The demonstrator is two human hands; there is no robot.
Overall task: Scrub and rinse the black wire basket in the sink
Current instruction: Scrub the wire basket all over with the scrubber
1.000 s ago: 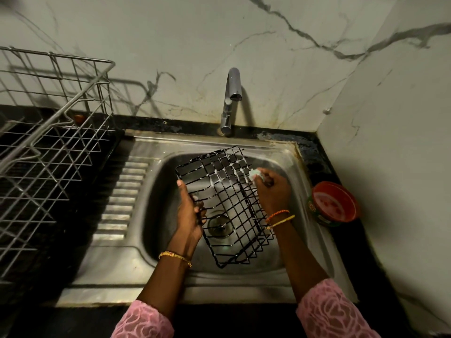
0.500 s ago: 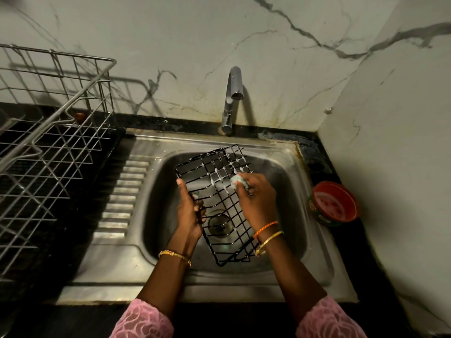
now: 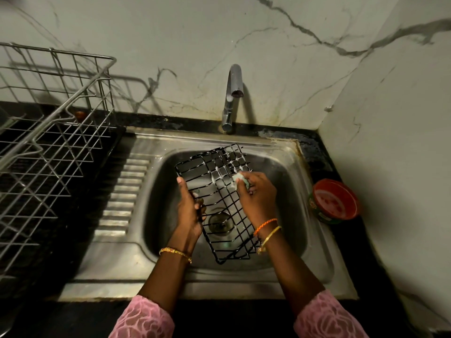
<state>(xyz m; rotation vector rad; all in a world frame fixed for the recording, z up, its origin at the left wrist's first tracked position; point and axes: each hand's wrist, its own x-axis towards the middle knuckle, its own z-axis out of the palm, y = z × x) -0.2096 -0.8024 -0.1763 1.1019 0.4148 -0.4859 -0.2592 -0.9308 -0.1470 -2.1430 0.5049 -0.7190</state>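
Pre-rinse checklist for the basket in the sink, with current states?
1. Left hand grips the black wire basket by its left edge: ok.
2. Right hand holds the scrubber against the wires: ok.
3. Suds coverage: foam shows only on the far part of the basket; near end looks bare: not ok.
4. Tap running: no water stream visible: not ok for rinsing yet.
5. Basket over the sink bowl, tilted up at its far end: ok.
6. Drain free: seen through the wires, blockage cannot tell.
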